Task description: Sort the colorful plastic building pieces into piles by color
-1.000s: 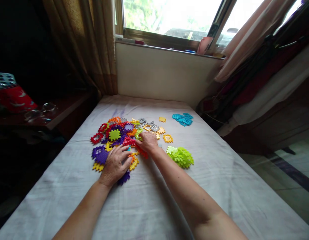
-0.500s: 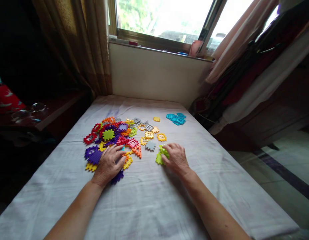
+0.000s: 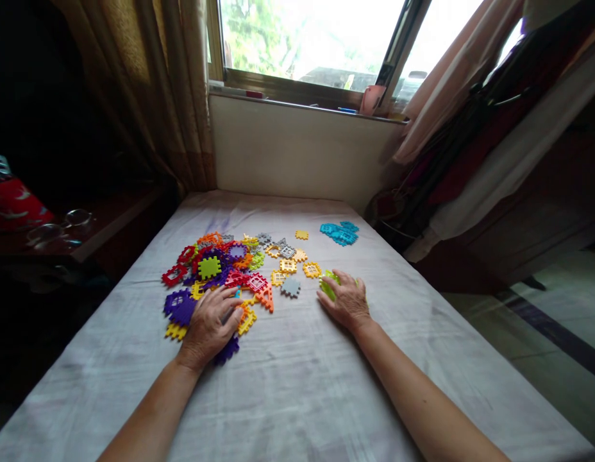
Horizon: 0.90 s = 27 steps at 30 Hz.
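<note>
My left hand (image 3: 208, 327) rests with its fingers stretched out on the near edge of a pile of flat interlocking plastic pieces. Beneath and beside it are purple pieces (image 3: 178, 305), a yellow piece (image 3: 175, 331) and an orange-yellow frame piece (image 3: 247, 318). To the right, my right hand (image 3: 346, 300) lies over lime green pieces (image 3: 329, 284), fingers apart and thumb out to the left; its palm hides most of them. A grey square piece (image 3: 291, 287) and several yellow window pieces (image 3: 311, 269) lie between the hands, farther back.
A group of blue pieces (image 3: 340, 233) sits at the back right of the sheet-covered surface (image 3: 278, 398), with a single yellow piece (image 3: 302, 235) to its left. A dark side table (image 3: 109, 221) holding glasses (image 3: 79, 218) stands left. Clothes (image 3: 463, 173) hang at right.
My right hand has moved right and slightly away from the pile, and the lime green pieces have shifted right with it. My left hand stays on the pile.
</note>
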Motion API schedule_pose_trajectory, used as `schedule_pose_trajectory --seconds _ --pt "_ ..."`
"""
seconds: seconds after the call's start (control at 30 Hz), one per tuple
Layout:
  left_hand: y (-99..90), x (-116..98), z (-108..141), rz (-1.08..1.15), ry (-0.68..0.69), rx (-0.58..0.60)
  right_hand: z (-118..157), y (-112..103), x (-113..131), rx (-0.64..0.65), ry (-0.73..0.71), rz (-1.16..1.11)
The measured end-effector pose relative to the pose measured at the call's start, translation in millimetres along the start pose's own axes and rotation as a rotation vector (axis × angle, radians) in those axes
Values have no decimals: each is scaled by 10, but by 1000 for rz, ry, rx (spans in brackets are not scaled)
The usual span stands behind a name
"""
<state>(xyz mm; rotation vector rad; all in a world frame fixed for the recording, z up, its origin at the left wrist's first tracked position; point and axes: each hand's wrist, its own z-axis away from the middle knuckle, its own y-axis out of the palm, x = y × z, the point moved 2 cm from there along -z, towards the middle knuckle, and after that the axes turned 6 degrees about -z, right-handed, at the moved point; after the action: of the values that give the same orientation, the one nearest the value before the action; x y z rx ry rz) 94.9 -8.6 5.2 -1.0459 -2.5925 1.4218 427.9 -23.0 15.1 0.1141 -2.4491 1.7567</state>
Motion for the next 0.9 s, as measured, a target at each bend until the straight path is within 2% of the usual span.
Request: schedule_pose_trajectory --seconds 0.1,0.2,0.27,0.33,0.43,0.5,0.57,0.7,0.9 --pt "-58 -41 -22 39 4 -44 -60 -15 -114 -9 53 36" --pt "-101 -66 -43 75 13 -82 -128 -98 32 -55 39 63" --pt "-113 -69 -50 77 13 -104 -234 -134 280 -33 -45 16" --pt "-114 -65 -51 73 7 -122 -407 -106 602 69 -168 -69" --pt "-109 -56 -46 75 -11 -131 -734 43 1089 235 -331 -131" --pt "-105 -54 -43 80 -24 -122 -940 164 1329 286 -367 -129" --pt "-105 -55 -43 86 -34 -113 -1097 262 1470 315 -352 -122" --pt "-98 -62 -50 114 -49 -95 -1243 329 1523 315 -301 -86" --pt "-77 -57 -45 107 -56 -74 -1354 337 1517 330 -307 -41"
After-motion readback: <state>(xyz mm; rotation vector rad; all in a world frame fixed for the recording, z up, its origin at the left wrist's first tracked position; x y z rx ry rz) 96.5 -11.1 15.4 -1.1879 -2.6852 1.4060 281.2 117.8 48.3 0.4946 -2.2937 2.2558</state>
